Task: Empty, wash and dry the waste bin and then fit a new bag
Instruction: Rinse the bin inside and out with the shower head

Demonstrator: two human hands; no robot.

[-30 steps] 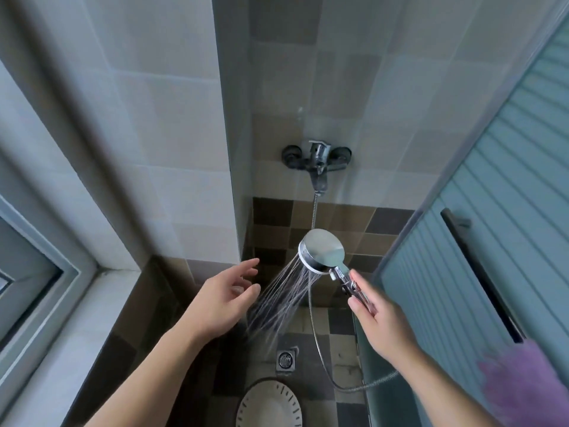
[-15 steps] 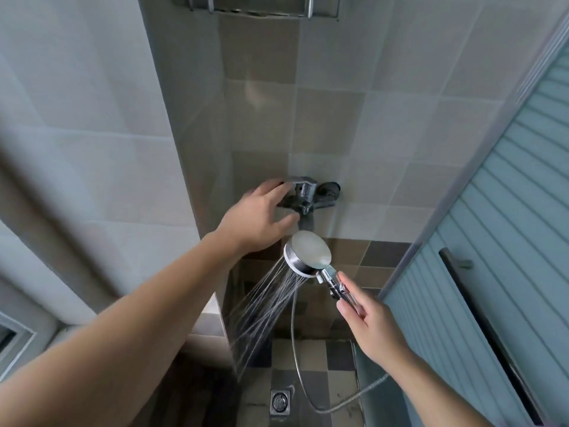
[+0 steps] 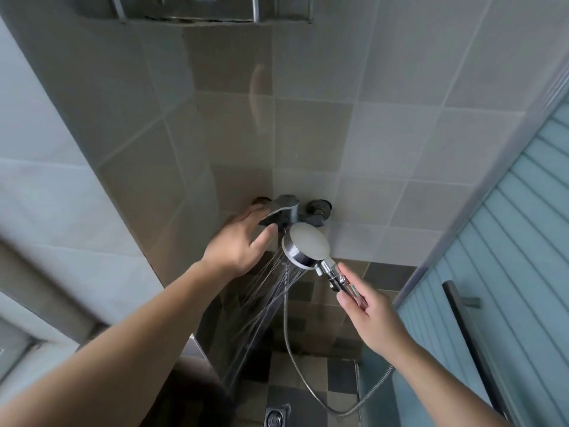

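The waste bin does not show in this view; what the hands work with is the shower set. The right hand holds the chrome handle of the hand shower, thumb and fingers curled round it, with the round head tilted down and to the left. Thin jets of water leave its face and fall slantwise toward the floor. The left hand reaches up to the wall-mounted mixer tap — its fingers lie over the tap's lever and its thumb sits just beneath, near the rim of the shower head; whether it truly grips the lever or only rests on it I cannot tell. A ribbed metal hose hangs from under the tap, loops down and climbs back behind the right forearm. Below, on the chequered floor tiles, a square floor drain sits at the bottom edge. To the right stands a frosted, striped shower door with a dark bar handle — and a metal rack hangs on the wall at the top.
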